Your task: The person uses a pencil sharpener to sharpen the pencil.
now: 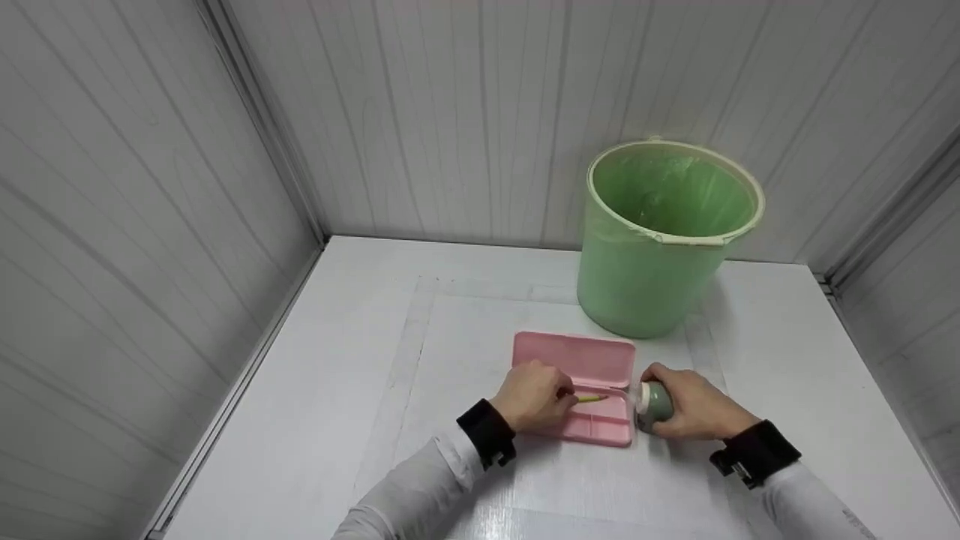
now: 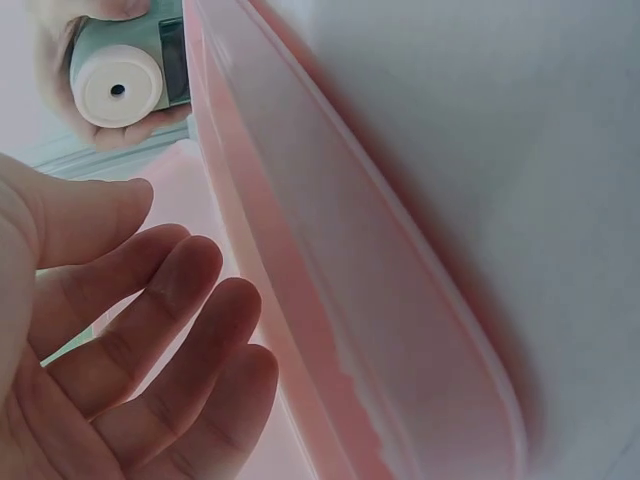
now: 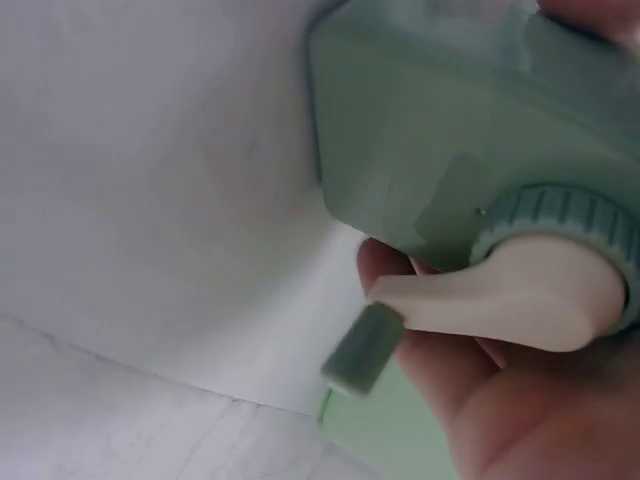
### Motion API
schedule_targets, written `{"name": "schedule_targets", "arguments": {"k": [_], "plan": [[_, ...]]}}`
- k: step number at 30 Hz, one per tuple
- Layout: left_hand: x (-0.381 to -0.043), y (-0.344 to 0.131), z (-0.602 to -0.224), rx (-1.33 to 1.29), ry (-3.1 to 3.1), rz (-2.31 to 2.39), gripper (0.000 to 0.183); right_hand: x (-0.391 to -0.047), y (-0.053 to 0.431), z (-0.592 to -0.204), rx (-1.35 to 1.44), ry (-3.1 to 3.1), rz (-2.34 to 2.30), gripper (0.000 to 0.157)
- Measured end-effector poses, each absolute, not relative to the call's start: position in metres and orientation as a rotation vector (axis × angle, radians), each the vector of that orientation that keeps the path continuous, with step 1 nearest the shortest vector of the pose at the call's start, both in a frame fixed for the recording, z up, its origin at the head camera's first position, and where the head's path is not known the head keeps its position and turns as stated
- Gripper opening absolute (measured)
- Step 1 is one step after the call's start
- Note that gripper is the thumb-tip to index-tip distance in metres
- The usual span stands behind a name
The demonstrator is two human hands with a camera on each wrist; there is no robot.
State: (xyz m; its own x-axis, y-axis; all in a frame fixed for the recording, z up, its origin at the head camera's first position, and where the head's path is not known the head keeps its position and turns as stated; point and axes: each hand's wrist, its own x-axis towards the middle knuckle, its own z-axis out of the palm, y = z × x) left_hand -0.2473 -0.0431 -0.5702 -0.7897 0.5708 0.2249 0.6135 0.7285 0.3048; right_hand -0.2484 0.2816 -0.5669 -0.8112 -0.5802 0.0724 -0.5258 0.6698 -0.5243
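Observation:
A pink pencil case [image 1: 581,358] lies with its lid folded back on the white table. My left hand [image 1: 532,396] is over its left part, fingers loosely bent and parted from the thumb in the left wrist view, with nothing between them. A yellow-green pencil [image 1: 592,398] shows beside its fingertips, over the case's inside; its other end is hidden. To the right of the case, my right hand [image 1: 694,405] grips a green crank pencil sharpener [image 1: 660,402]. The sharpener's round cream front, with its pencil hole [image 2: 117,90], faces the case. Its cream crank handle [image 3: 470,300] shows in the right wrist view.
A light green bin [image 1: 637,285] with a liner inside stands behind the case, toward the back right. Grey panelled walls [image 1: 450,127] enclose the white table [image 1: 315,420] at the back and both sides. Low dividers [image 1: 591,426] split the case's tray.

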Motion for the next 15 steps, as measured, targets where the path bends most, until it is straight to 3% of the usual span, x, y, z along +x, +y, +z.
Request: {"name": "schedule_targets", "arguments": {"k": [15], "plan": [[-0.239,-0.033,-0.568,-0.969,-2.764,-0.726,0.023,-0.249,0.286,-0.55,-0.911,2.78,-0.936,0.058]]}}
